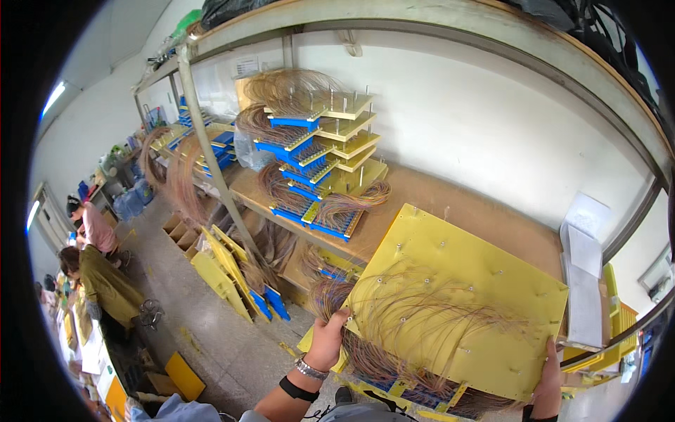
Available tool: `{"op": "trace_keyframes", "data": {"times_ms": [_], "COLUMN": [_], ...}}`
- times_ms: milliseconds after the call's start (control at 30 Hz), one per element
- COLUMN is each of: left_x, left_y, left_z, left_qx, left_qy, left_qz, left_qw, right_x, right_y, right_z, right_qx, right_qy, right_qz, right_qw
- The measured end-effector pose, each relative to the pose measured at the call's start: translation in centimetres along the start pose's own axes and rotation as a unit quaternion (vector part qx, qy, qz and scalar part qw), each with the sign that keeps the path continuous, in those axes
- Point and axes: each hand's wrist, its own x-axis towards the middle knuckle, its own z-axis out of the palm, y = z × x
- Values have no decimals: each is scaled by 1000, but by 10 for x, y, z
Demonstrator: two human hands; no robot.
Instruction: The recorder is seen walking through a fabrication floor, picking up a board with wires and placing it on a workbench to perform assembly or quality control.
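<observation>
A large yellow board (457, 260) with short metal posts is tilted in front of me, partly over the shelf's front edge. Loose bundles of thin brown wires (394, 359) spread over its lower part and hang past its near side. My left hand (329, 340) is closed on the board's left edge, thumb on top, beside the wires. At the opposite edge, my right hand (548, 376) grips the board; most of its fingers are hidden. Below the near edge, blue strips and smaller yellow pieces (450, 401) show among the wires.
A stack of yellow boards (344, 144) with blue strips and wires stands on the brown shelf (436, 190). A metal post (204, 133) rises left of it. More boards (225, 274) lean below. White papers (585, 274) hang at right. Two people (105, 281) are far left.
</observation>
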Motion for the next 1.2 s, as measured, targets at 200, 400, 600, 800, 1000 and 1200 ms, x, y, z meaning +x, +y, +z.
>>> {"op": "trace_keyframes", "data": {"times_ms": [200,400,600,800,1000,1200], "left_x": [-13,-63,-102,-110,-103,-96], "left_y": [-23,-38,-29,-6,12,-40], "left_z": [-9,-21,-25,-22,-13,18], "left_qx": [7,-5,-10,-15,2,93], "left_qy": [53,88,72,-3,-115,-229], "left_qz": [23,18,75,62,66,9], "left_qw": [998,996,995,998,991,969], "right_x": [14,21,-1,-71,-207,-289], "right_y": [29,41,67,66,72,91], "right_z": [-45,-74,-114,-124,-83,-92], "right_qx": [-50,-230,-299,10,36,204], "right_qy": [20,123,69,110,168,202], "right_qz": [-75,-63,-211,-198,-228,-275], "right_qw": [996,963,928,974,958,917]}}
